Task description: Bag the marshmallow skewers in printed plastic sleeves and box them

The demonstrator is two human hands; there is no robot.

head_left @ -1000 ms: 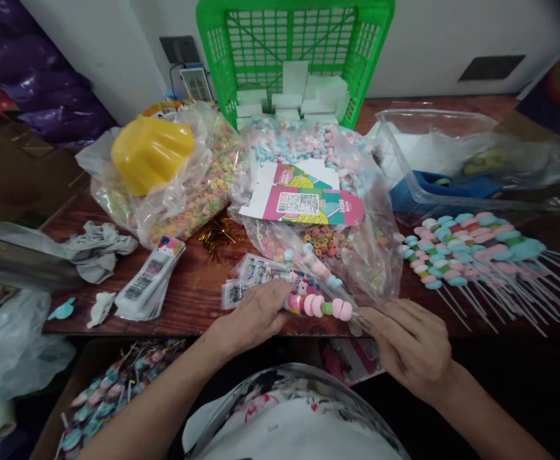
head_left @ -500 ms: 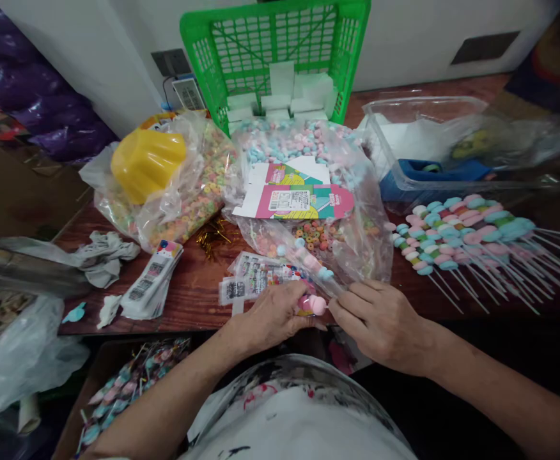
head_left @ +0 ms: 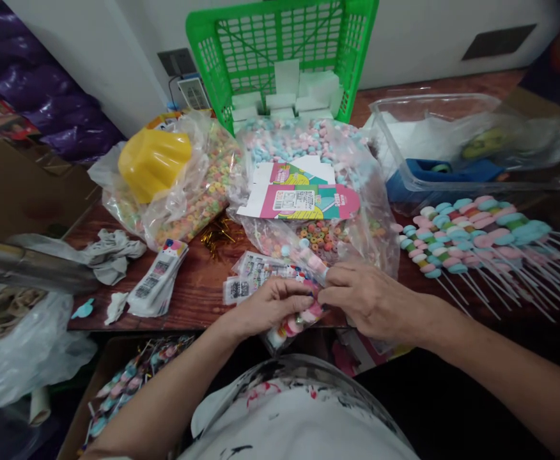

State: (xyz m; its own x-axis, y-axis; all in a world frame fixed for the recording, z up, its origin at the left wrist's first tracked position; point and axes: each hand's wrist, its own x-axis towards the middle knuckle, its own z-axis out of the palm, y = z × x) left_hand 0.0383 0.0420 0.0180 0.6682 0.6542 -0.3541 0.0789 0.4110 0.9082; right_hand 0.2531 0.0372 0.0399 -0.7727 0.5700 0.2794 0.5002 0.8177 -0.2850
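Note:
A candy skewer in a clear printed bag lies at a slant between my hands, over the table's front edge, with pink and white pieces showing through the film. My left hand is closed on it, thumb on top. The fingers of my right hand pinch at its upper right end; the exact spot they grip is hidden. Just behind them, an unwrapped candy skewer rests on a big bag of ring-shaped candy. Flat printed bags lie left of my fingers.
Several marshmallow skewers are piled at right, sticks toward me. A green basket and a clear plastic bin stand behind. To the left are stacked labels, gold twist ties and a yellow scalloped container. Below sits a box of wrapped skewers.
The bagged skewer has swung so that its candy end points down and left toward me. My right hand has moved in against my left fingers. The view has shifted slightly.

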